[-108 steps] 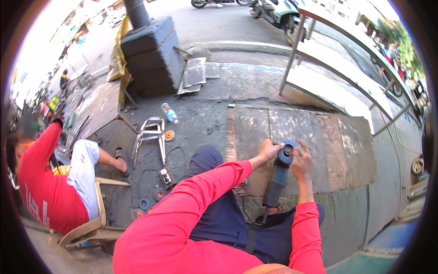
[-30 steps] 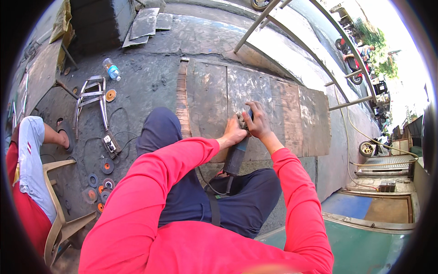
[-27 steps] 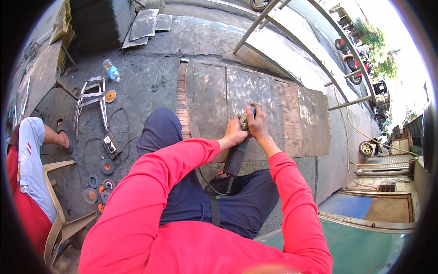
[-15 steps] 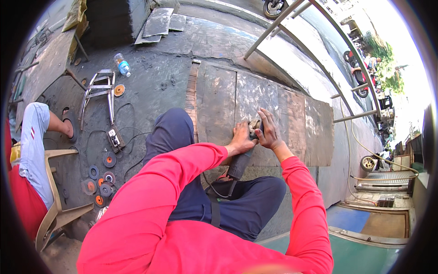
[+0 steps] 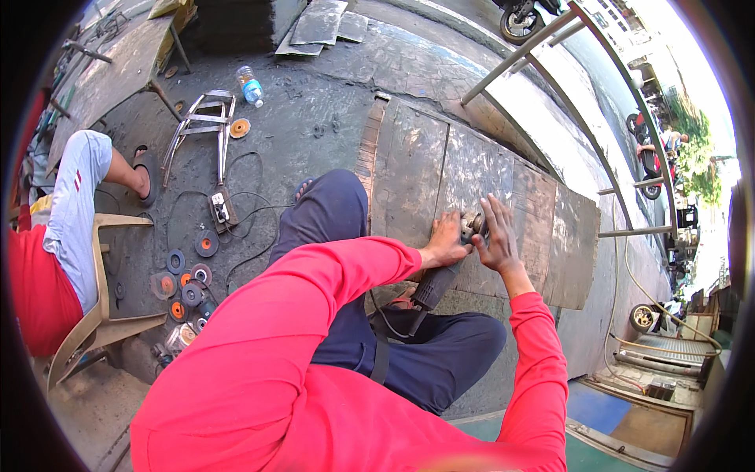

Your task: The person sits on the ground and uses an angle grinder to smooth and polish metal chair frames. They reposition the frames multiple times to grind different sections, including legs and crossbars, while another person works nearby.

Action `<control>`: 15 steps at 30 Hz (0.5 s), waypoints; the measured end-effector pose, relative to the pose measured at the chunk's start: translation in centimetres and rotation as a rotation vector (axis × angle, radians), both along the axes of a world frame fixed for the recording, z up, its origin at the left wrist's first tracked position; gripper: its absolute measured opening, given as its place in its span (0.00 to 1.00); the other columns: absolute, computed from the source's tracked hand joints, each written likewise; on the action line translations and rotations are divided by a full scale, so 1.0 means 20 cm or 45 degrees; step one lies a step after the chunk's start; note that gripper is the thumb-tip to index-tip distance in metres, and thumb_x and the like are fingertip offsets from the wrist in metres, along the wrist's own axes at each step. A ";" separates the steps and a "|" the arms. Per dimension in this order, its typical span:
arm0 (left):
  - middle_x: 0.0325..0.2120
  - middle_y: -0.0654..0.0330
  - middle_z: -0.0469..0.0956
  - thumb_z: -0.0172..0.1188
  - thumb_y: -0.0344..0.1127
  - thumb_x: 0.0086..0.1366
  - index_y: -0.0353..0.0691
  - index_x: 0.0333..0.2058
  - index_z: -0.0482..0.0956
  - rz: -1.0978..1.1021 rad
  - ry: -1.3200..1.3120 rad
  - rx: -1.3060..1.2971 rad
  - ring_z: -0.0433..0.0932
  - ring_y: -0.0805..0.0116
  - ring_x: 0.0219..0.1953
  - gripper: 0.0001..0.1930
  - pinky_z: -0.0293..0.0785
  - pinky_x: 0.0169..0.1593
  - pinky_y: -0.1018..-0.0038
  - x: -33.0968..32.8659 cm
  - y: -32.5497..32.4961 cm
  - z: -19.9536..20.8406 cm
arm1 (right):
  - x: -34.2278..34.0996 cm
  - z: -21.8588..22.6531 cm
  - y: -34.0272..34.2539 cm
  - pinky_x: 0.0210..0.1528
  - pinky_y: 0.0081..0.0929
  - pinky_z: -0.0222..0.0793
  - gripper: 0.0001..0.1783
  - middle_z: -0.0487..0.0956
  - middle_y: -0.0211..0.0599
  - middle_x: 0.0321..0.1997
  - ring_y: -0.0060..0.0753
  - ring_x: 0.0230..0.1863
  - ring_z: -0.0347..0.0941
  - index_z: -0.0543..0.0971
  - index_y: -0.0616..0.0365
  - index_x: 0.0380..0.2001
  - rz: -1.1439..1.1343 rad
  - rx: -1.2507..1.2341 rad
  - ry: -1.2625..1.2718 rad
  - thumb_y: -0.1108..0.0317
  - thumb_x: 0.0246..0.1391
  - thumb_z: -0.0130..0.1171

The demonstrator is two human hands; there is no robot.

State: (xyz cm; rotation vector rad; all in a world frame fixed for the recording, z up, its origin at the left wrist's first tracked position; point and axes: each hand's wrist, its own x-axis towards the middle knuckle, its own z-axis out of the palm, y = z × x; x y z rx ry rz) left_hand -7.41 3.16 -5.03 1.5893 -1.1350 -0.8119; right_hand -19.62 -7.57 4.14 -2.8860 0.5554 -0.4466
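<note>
My left hand [image 5: 447, 241] is closed round the front of an angle grinder [image 5: 435, 288], whose dark body slants down towards my lap with its cord trailing off the end. Against the side of the grinder's metal head [image 5: 470, 228] rests my right hand [image 5: 497, 242], its fingers stretched up and the thumb apart. That palm covers most of the disc side, so the disc itself is largely hidden. Beneath both hands lies a worn wooden board [image 5: 405, 173] on the ground, just beyond my folded legs.
Several grinding discs [image 5: 191, 295] lie left of my knee, near an outlet box [image 5: 222, 208] with cords. Farther off are a metal frame [image 5: 206, 118] and a plastic bottle [image 5: 250, 86]. Another person's leg [image 5: 82, 197] and a beige chair [image 5: 98, 315] stand at left; metal railing [image 5: 511, 63] at right.
The whole view has shifted, so most things appear farther right. My left hand still grips the grinder; the right hand stays at its head, fingers a little straighter.
</note>
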 end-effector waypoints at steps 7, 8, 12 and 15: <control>0.52 0.37 0.70 0.69 0.48 0.52 0.28 0.57 0.64 0.083 0.024 -0.057 0.65 0.39 0.60 0.40 0.60 0.62 0.46 -0.01 0.00 -0.01 | 0.07 -0.13 0.01 0.60 0.50 0.66 0.34 0.70 0.62 0.58 0.66 0.58 0.69 0.68 0.65 0.60 -0.008 0.094 -0.283 0.52 0.57 0.58; 0.52 0.37 0.70 0.69 0.46 0.51 0.28 0.56 0.64 0.068 0.007 -0.055 0.65 0.39 0.59 0.39 0.60 0.61 0.47 -0.02 0.00 -0.01 | 0.07 -0.14 0.03 0.60 0.49 0.66 0.34 0.70 0.62 0.57 0.65 0.57 0.69 0.68 0.65 0.60 -0.095 0.150 -0.325 0.54 0.57 0.58; 0.54 0.39 0.71 0.70 0.41 0.48 0.26 0.58 0.63 0.042 0.009 -0.043 0.65 0.41 0.61 0.41 0.58 0.63 0.46 -0.03 0.00 0.01 | 0.07 -0.16 0.08 0.58 0.46 0.67 0.29 0.75 0.59 0.52 0.63 0.54 0.72 0.72 0.66 0.57 -0.335 0.252 -0.454 0.58 0.57 0.58; 0.51 0.37 0.70 0.70 0.42 0.50 0.27 0.56 0.63 0.063 -0.021 -0.052 0.64 0.39 0.60 0.39 0.59 0.62 0.45 -0.03 0.01 0.01 | 0.10 -0.16 0.09 0.57 0.46 0.68 0.28 0.77 0.59 0.50 0.63 0.53 0.73 0.74 0.65 0.55 -0.436 0.263 -0.476 0.57 0.57 0.58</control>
